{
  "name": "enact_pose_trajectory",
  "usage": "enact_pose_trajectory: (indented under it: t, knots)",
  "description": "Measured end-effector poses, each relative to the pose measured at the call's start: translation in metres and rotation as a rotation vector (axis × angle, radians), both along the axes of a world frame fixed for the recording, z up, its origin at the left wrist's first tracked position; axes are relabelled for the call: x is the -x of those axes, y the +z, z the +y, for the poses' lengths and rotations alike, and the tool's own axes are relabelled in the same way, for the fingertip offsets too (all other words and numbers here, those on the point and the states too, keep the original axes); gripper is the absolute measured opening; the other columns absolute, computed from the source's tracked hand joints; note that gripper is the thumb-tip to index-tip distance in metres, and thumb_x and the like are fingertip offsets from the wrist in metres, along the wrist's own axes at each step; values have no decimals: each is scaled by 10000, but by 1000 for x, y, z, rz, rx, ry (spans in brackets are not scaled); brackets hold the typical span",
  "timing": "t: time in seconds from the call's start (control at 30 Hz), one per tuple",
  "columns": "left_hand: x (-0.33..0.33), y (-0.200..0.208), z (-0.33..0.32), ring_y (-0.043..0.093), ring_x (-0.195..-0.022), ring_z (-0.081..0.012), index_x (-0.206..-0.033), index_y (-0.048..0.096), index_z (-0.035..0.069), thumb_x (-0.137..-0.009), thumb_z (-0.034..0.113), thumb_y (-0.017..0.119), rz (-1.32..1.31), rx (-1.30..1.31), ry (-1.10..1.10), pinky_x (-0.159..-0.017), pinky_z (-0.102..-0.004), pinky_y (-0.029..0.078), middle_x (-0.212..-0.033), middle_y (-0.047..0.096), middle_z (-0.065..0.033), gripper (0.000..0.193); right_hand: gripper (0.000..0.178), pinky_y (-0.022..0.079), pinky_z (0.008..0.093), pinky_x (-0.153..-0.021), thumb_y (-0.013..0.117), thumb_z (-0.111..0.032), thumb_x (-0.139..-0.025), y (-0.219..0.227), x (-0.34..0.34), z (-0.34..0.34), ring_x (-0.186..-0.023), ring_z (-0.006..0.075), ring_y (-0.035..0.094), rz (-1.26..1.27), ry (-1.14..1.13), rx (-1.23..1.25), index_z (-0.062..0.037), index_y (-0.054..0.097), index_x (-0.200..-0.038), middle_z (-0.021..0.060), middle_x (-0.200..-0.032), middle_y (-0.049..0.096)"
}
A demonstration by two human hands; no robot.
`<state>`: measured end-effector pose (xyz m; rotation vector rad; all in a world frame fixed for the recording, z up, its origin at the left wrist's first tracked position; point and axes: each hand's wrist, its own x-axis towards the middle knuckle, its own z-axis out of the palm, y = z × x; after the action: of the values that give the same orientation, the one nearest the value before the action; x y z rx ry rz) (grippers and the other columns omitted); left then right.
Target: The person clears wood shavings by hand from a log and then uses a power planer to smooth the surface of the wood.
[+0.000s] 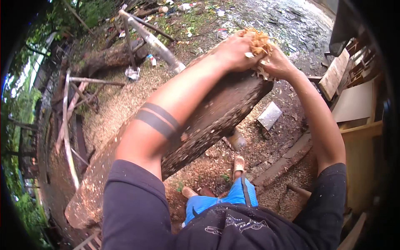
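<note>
Both my arms reach to the far end of a thick wooden slab (225,104), rough along its edge and set up like a bench. My left hand (239,54) is closed, knuckles up, over the slab's end. Close beside it my right hand (278,64) is closed too, its fingers partly hidden. Curled wood shavings (259,41), orange-brown and pale, bunch up between and over the two hands. Whatever the hands grip is covered by the shavings and fingers.
Wood chips (121,108) cover the ground around the slab. Poles (152,39) and a log (108,58) lie at the left. A pale block (270,115) sits right of the slab, near a long timber (287,160). Boards and wooden furniture (360,133) stand along the right.
</note>
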<state>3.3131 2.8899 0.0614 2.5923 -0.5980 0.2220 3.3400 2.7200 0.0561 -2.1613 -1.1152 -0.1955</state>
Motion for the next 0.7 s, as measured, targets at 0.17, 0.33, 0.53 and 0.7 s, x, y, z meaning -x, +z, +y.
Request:
enact_pose_trajectory:
  t: [0.17, 0.33, 0.53, 0.7]
  knots:
    - [127, -4, 60, 563, -983, -405, -1063, 571, 33, -819, 269, 610, 31, 53, 127, -880, -450, 461, -1069, 580, -212, 342, 558, 307, 454, -1070, 680, -361, -742, 13, 87, 60, -1222, 329, 449, -240, 194, 250, -65, 539, -1193, 177, -1237, 536]
    - [354, 18, 169, 572, -959, -407, -1043, 599, 19, -827, 147, 595, 180, 253, 357, -826, -434, 482, -1036, 600, -225, 251, 502, 368, 448, -978, 637, -276, -703, 13, 254, 199, -1112, 333, 505, -295, 549, -16, -68, 551, -1152, 164, -1140, 569]
    - [641, 2, 305, 543, -1077, -242, -1187, 481, -23, -924, 223, 491, 539, 223, 962, -919, -363, 450, -1093, 574, -170, 360, 304, 379, 449, -923, 577, -330, -777, 24, 460, 380, -991, 236, 547, -285, 1034, -92, -103, 599, -977, 80, -1004, 601]
    - [825, -16, 389, 503, -1120, -243, -1252, 441, -29, -921, 227, 537, 463, 687, 1545, -976, -375, 374, -1212, 533, -156, 430, 482, 350, 464, -941, 645, -397, -716, 18, 595, 488, -1109, 267, 483, -311, 1049, 77, -111, 592, -1100, 91, -1125, 567]
